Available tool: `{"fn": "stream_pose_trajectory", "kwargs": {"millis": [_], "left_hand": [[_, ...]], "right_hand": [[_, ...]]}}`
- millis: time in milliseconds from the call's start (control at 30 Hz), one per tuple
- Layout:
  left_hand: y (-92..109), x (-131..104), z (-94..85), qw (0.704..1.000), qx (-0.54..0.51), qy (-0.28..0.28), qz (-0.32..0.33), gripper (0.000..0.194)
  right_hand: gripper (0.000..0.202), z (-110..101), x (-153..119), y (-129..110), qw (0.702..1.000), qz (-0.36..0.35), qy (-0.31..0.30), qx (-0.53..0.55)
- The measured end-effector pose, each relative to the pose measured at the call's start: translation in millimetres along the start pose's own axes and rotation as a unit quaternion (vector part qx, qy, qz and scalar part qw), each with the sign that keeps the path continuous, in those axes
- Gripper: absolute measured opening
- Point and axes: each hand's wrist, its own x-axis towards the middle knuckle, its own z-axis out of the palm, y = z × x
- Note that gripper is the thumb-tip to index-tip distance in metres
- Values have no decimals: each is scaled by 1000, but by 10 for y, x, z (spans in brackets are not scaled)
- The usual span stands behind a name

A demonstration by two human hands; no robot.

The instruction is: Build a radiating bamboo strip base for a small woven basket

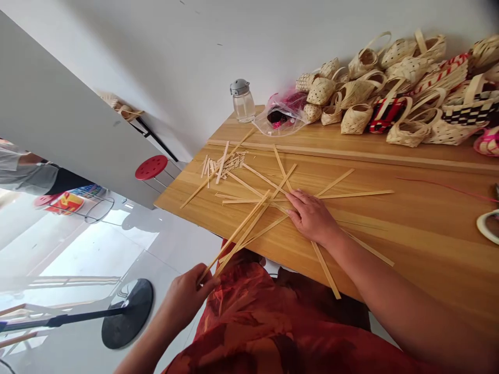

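Note:
Thin bamboo strips (252,223) slant up from my left hand (194,288), which is closed around their near ends beside the table's front edge. The far ends of these strips rest over the table. My right hand (310,214) lies low on the tabletop, its fingers and thumb bent onto several crossed bamboo strips (354,195). These strips spread out from the crossing in many directions, one pointing down past the front edge. Part of the crossing is hidden beneath my right hand.
Short strip offcuts (230,165) lie on the wooden table (429,244). Behind are small woven baskets (356,118), a plastic bag (281,117) and a jar with a grey lid (244,101). Tape (483,228) sits far right. A red stool (152,167) and black stand base (128,314) are left.

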Motion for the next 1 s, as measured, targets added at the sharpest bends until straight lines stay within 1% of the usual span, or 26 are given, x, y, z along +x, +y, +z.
{"fn": "stream_pose_trajectory", "kwargs": {"millis": [67, 167, 233, 333, 400, 500, 667, 733, 833, 900, 1000], "left_hand": [[-36, -35, 71, 998, -50, -24, -1, 20], [13, -7, 100, 996, -93, -11, 0, 16], [88, 37, 100, 992, -122, -7, 16, 21], [211, 97, 119, 987, -156, -7, 46, 38], [283, 122, 141, 985, -161, -7, 61, 45], [380, 146, 145, 982, -174, -13, 76, 47], [507, 206, 62, 982, -165, -23, 89, 44], [505, 239, 34, 982, -156, -30, 100, 43], [440, 268, 25, 981, -154, -36, 109, 45], [398, 263, 39, 982, -155, -39, 104, 46], [403, 229, 77, 982, -151, -42, 102, 40]], "right_hand": [[48, -12, 1, -7, 1000, 3, -4, -4], [48, -33, 4, -20, 1000, 8, -18, -6], [50, -41, 4, -26, 999, 14, -32, -5], [51, -41, 4, -32, 999, 25, -40, -4], [52, -40, 3, -34, 999, 26, -37, -5], [51, -55, 4, -43, 999, 20, -39, -7], [52, -91, 9, -62, 998, 28, -53, -10], [51, -98, 10, -65, 998, 27, -55, -10], [51, -107, 12, -66, 998, 21, -52, -11], [51, -112, 13, -66, 998, 18, -54, -15], [51, -109, 13, -64, 998, 19, -59, -24]]}}
